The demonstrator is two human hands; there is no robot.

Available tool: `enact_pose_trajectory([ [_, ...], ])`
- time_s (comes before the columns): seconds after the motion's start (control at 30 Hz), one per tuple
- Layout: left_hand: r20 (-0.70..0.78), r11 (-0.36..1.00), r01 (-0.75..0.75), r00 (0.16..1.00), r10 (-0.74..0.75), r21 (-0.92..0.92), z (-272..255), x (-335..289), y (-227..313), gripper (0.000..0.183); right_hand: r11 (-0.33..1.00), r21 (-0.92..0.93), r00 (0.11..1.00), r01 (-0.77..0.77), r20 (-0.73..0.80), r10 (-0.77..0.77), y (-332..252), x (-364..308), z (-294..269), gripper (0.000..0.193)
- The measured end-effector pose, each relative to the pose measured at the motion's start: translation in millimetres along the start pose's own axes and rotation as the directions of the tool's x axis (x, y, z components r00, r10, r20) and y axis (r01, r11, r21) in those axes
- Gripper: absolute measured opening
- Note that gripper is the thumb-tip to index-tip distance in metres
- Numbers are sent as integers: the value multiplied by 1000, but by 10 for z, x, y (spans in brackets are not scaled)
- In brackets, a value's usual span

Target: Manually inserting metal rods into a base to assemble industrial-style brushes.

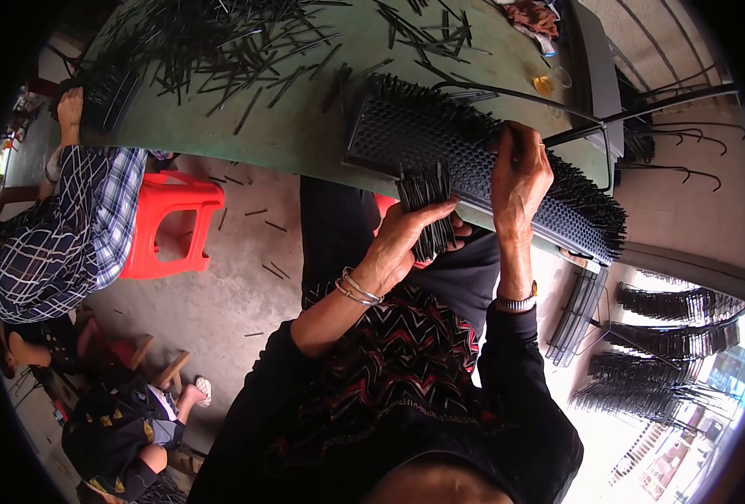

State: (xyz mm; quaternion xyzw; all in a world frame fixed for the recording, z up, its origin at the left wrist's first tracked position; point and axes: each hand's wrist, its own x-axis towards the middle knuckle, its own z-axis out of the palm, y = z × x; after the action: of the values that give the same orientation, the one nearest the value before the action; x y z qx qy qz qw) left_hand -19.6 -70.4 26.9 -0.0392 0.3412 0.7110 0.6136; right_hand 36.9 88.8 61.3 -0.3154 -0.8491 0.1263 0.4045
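My left hand [396,239] is closed round a thick bundle of thin black sticks [426,197], held upright at the table's near edge. A long grey rack full of round holes [414,139] lies slanting along that edge, beside the bundle. Rows of black sticks [581,197] stand up from the rack's far side. My right hand [521,172] is over the middle of the rack, thumb and fingers pinched together at the standing sticks. Whatever lies between those fingertips is too small and hidden to make out.
Loose black sticks [221,50] are strewn over the green table [280,139]. Bent metal rods [574,130] reach across at the right, near hanging racks of black pieces [675,336]. A red stool [175,220] stands left; a person in checked clothing [57,244] works beside it.
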Motion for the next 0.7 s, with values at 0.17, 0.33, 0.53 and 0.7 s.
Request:
enact_pose_trajectory([
  [0.17,-8,999,17,1000,-17,29,-7,0,-1,24,997,51,998,-55,39,53,-11,32,-26,12],
  [0.33,-26,997,-46,999,48,66,14,-15,-14,23,985,100,986,-141,103,130,-28,63,-52,12],
  [0.53,-21,995,-44,999,46,86,-1,-3,-22,20,990,72,984,-121,143,109,-17,16,-14,12],
  [0.7,-28,993,-53,998,56,109,3,12,-23,19,998,-41,996,44,85,-41,0,-14,9,13],
])
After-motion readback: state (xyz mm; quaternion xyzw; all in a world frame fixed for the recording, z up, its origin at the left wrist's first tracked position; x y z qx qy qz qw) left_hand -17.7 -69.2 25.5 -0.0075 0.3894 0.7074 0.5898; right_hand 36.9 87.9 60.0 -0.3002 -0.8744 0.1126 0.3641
